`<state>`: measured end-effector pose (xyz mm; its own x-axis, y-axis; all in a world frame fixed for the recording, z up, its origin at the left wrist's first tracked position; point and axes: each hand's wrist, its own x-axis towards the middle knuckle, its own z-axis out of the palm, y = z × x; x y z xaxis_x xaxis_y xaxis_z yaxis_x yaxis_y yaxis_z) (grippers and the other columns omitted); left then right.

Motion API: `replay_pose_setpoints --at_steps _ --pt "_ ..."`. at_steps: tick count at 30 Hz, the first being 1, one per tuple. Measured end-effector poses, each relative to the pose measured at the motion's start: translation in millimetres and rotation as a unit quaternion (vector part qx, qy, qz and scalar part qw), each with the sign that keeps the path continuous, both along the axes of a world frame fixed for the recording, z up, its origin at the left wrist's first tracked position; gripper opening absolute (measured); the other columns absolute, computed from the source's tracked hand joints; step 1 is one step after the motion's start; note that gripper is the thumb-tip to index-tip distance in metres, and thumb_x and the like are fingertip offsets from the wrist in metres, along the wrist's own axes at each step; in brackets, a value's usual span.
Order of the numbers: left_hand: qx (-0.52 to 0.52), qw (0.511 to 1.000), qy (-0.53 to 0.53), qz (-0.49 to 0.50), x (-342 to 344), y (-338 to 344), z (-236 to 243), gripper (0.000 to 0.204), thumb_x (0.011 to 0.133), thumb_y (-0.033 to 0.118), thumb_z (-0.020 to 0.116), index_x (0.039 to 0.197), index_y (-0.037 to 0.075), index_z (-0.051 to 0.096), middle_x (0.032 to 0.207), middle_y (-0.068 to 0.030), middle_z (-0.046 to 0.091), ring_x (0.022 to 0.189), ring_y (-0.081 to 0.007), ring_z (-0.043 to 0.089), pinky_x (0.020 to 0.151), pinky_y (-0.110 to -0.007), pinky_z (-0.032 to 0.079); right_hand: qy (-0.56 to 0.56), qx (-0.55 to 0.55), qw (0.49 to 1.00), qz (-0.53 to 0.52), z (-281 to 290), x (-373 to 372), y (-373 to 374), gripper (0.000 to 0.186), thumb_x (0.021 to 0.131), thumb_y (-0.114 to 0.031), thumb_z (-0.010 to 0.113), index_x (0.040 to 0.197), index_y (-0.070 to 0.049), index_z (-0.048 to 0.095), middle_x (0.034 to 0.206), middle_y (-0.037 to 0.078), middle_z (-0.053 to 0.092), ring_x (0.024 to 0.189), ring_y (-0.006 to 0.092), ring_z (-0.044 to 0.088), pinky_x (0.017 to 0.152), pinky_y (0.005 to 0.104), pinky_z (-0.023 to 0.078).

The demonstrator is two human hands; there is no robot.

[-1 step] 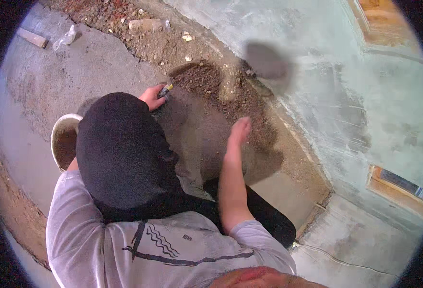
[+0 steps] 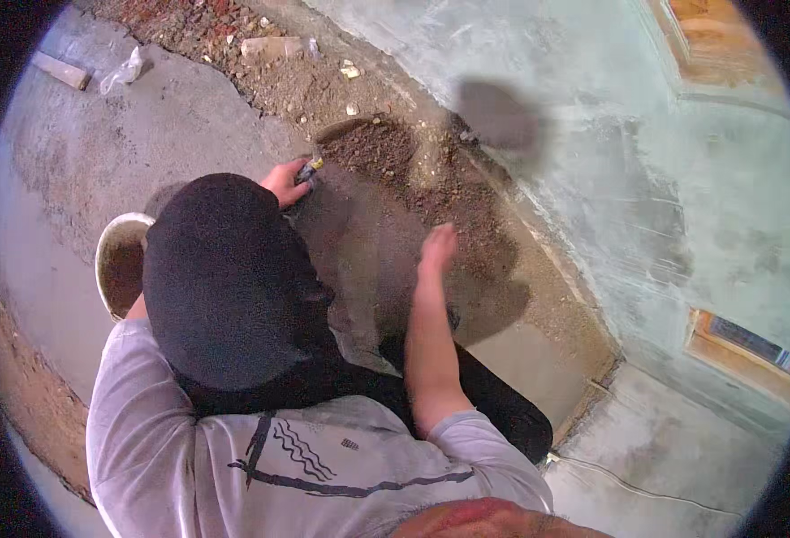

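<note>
My left hand point(image 2: 289, 182), reaching out from behind my raised, dark-clad left knee point(image 2: 224, 278), is closed on a small tool handle with a yellow end point(image 2: 310, 170). A mound of brown, gravelly soil point(image 2: 368, 148) lies just beyond it on a damp grey patch of floor point(image 2: 345, 224). My right hand point(image 2: 440, 245) is over the lower side of that soil; its fingers are blurred. Beside my left knee is a white-rimmed bucket point(image 2: 111, 245), partly hidden, with grey-brown material inside.
A grey-green wall point(image 2: 592, 108) runs along the right, with wooden-framed openings point(image 2: 708, 332). Rubble point(image 2: 215, 36), a pale block point(image 2: 269, 47), a plastic bag point(image 2: 124, 70) and a short pipe-like piece point(image 2: 63, 70) lie at the upper left. A thin cable point(image 2: 646, 484) runs at the lower right.
My right hand has moved slightly down and to the left. My left hand and its tool look unchanged.
</note>
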<state>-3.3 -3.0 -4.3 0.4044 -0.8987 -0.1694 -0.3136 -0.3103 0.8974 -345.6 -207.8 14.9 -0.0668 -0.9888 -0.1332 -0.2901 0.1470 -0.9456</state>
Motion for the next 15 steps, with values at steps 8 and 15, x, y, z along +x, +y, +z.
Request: replay_pose_setpoints --at_steps 8,15 --pt "0.016 0.999 -0.041 0.003 -1.3 0.2 -0.4 0.053 0.083 0.023 0.066 0.13 0.003 0.054 0.102 -0.0243 0.067 0.1 -0.0381 0.067 0.086 -0.044 0.051 -0.016 0.136 0.989 -0.054 9.7 22.1 -23.2 0.041 0.103 -0.042 0.049 0.077 -0.011 0.053 0.057 -0.002 0.045 0.046 0.0104 0.043 0.042 0.0271 0.032" --pt "-0.004 1.0 -0.011 0.006 0.2 0.0 5.8 0.053 0.082 0.025 0.066 0.128 0.003 0.054 0.1 -0.0248 0.067 0.099 -0.0408 0.066 0.084 -0.046 0.05 -0.233 -0.033 0.972 0.02 63.4 56.7 -60.7 0.037 0.103 -0.046 0.047 0.082 -0.015 0.049 0.059 -0.005 0.04 0.045 0.0076 0.033 0.041 0.0244 0.025"
